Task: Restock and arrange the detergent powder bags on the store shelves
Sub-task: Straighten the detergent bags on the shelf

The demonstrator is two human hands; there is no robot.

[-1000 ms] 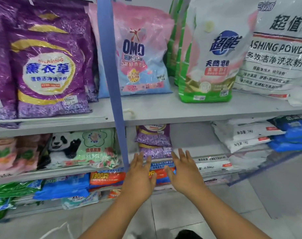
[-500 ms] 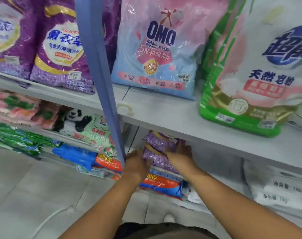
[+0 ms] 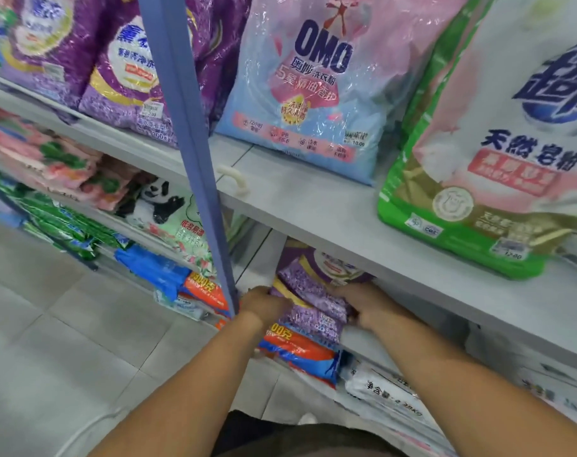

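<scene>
Head view: both hands are now reaching into the second shelf [image 3: 395, 328], where a second ago they were hovering spread and empty in front of it. The left hand [image 3: 264, 303] is gripping the left edge of the purple bags [image 3: 313, 305], its fingers curled onto the plastic just beside the blue post [image 3: 194, 153]. The right hand [image 3: 367, 306] is clamped on the right edge of the same stack, fingertips hidden behind the bags. The camera is also sitting closer and tilted, so the person is leaning in.

By my reading, the reach is over and the grasp is made; the stack is being readied for pulling forward or lifting, most likely toward the matching large purple bags [image 3: 122, 70] on the top shelf [image 3: 313, 206].

The stack is lying flat at the left end of the second shelf, under the OMO bag [image 3: 313, 84] and above the orange bag [image 3: 300, 349]. Its long axis is running from the shelf's back to its front edge. The yellow-banded printed face is pointing up, and the near end is overhanging the front lip toward the person. How many bags are in the stack I cannot tell.
</scene>
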